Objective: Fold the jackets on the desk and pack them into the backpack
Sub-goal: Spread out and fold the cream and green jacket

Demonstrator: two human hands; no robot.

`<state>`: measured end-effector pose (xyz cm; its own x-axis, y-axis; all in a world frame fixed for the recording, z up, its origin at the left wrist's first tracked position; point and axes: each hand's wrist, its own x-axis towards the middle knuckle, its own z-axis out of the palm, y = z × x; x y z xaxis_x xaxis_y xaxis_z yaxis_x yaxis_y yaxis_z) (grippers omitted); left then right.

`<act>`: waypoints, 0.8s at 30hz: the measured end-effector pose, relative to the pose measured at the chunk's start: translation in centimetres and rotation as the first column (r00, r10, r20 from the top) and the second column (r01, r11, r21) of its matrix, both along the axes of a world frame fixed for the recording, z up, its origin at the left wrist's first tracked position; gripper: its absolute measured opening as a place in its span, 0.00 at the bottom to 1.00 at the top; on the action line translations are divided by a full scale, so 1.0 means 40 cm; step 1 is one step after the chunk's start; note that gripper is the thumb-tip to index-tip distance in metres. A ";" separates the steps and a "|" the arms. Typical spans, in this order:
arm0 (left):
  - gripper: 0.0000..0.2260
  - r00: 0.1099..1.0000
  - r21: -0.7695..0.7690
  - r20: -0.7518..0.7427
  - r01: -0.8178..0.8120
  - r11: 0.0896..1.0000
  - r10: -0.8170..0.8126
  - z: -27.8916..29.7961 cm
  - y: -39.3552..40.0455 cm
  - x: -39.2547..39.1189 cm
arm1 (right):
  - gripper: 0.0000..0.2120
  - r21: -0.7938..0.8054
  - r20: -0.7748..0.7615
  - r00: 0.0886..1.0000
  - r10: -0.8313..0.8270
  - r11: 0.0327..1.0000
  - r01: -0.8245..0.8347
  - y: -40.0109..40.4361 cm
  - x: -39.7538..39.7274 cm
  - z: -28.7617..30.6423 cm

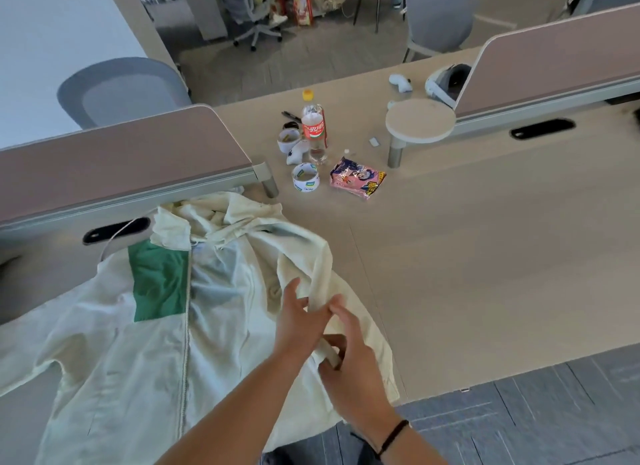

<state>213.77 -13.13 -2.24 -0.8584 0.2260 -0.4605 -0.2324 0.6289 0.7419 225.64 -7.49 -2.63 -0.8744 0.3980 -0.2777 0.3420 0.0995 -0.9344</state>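
Gripping a sleeve, both the left hand and right hand begin folding the jacket near the desk front edge; packing remains, no backpack visible.

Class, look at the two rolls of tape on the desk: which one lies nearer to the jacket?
The white tape roll with blue-green labels, lying beside the pink snack packet; the other white roll sits farther back by the bottle.

pale wood desk, pink dividers, grey chairs.
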 end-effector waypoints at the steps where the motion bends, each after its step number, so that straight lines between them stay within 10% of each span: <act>1: 0.39 0.999 -0.077 -0.040 -0.003 0.997 0.000 0.005 -0.025 -0.015 | 0.41 -0.018 0.001 0.999 0.054 0.998 -0.054 -0.024 -0.005 0.001; 8: 0.29 0.982 -0.229 -0.155 -0.139 0.964 0.104 -0.022 -0.315 -0.096 | 0.43 -0.047 0.031 0.980 0.197 0.980 -0.196 -0.119 -0.063 -0.034; 14: 0.21 0.858 -0.135 0.189 -0.459 0.878 0.478 -0.124 -0.617 -0.066 | 0.36 0.185 0.248 0.933 0.262 0.932 -0.310 -0.196 -0.126 -0.122; 24: 0.32 0.996 -0.256 -0.020 -0.089 0.963 0.087 -0.208 -0.631 -0.044 | 0.38 0.529 0.511 0.850 0.128 0.733 -0.428 -0.117 -0.084 -0.196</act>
<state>212.01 -38.38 -10.56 -0.8740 0.0250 -0.4854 -0.2894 0.7756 0.5611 222.27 -12.18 -10.47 -0.8287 0.3654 -0.4240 0.5346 0.7412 -0.4061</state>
